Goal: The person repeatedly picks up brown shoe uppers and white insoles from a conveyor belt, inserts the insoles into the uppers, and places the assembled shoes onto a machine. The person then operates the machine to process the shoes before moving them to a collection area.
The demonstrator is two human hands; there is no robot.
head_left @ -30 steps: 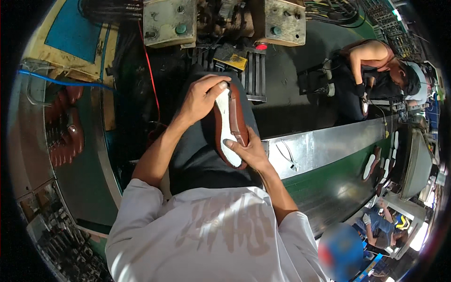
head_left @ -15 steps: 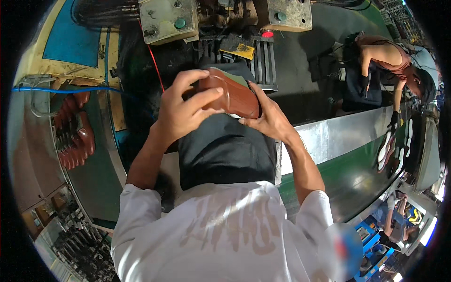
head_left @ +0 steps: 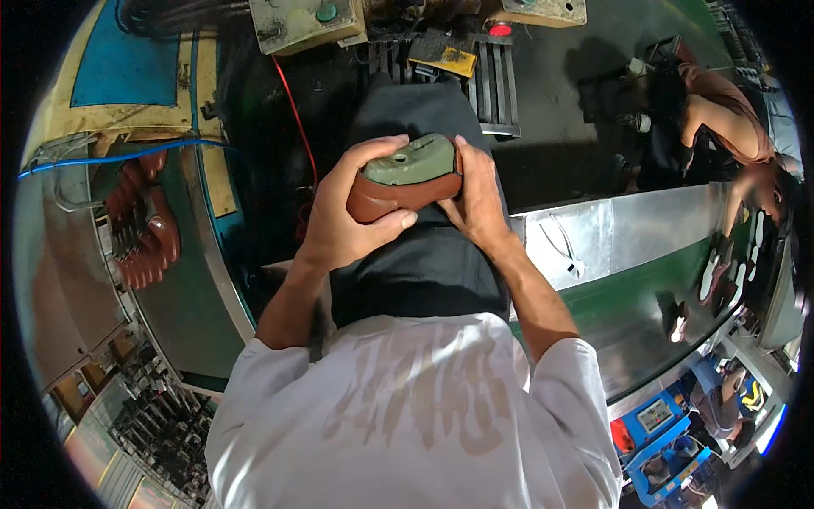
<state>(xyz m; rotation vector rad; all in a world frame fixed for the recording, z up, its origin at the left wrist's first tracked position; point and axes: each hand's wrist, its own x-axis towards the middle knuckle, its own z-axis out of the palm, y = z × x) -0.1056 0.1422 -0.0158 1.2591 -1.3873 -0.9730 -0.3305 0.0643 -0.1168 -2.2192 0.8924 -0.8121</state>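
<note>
My two hands hold a brown leather shoe upper [head_left: 405,197] stretched over a green shoe last [head_left: 420,163], above my lap. The green top of the last, with a small round hole in it, faces up. My left hand [head_left: 343,204] grips the left end, fingers at the far side and thumb on the near brown side. My right hand [head_left: 480,191] clasps the other end, its fingers along the right edge and thumb underneath. The sole side is hidden from view.
A pair of pincers [head_left: 573,265] lies on the metal ledge [head_left: 632,216] at right, beside a green belt [head_left: 593,327] carrying a dark shoe [head_left: 677,322]. Brown shoes [head_left: 153,237] line a rack at left. Machine boxes [head_left: 309,21] stand ahead. A co-worker [head_left: 729,114] bends at far right.
Both hands have turned the shoe so that the last's green top faces up instead of the brown upper. The pincers and the dark shoe on the belt have come into view.
</note>
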